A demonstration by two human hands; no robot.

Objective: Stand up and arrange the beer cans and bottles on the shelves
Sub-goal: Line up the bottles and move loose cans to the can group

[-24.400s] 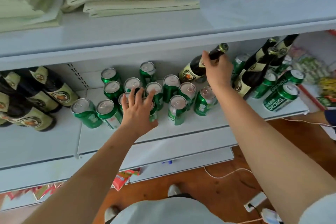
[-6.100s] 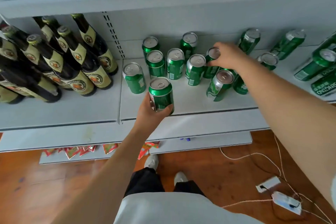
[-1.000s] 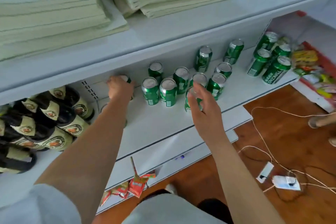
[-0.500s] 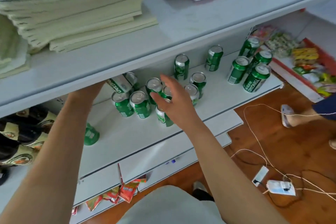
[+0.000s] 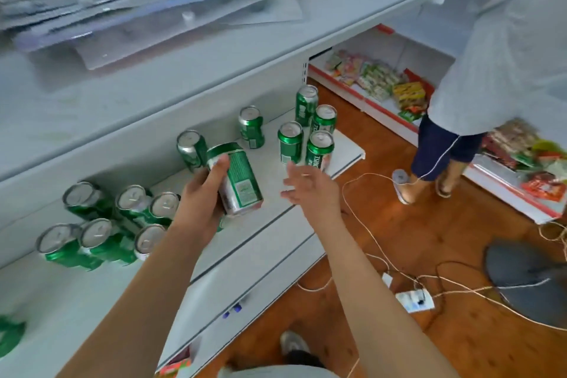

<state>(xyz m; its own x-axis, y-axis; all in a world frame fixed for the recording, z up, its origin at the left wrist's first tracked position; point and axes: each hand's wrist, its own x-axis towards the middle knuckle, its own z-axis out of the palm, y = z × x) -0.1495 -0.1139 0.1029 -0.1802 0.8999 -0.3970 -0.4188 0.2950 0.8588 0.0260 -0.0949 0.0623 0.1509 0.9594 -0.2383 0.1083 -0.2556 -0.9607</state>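
The left hand grips a tilted green can above the shelf's front edge (likely to stand with the cans further left). The right hand hovers empty, fingers spread, near the shelf's right end.

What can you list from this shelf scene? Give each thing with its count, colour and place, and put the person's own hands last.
Standing cans: at least a dozen, green, on the middle shelf.
Held can: one, green, tilted above the shelf.
Shelf: one, white, under the cans.
Clear folders: a pile, transparent, top shelf.
Snack packets: many, mixed colours, right-hand racks.
Cables: several, white, on the wooden floor.
Second person: one, grey top, standing right.
Left hand: grips the held can.
Right hand: open, empty, beside it.
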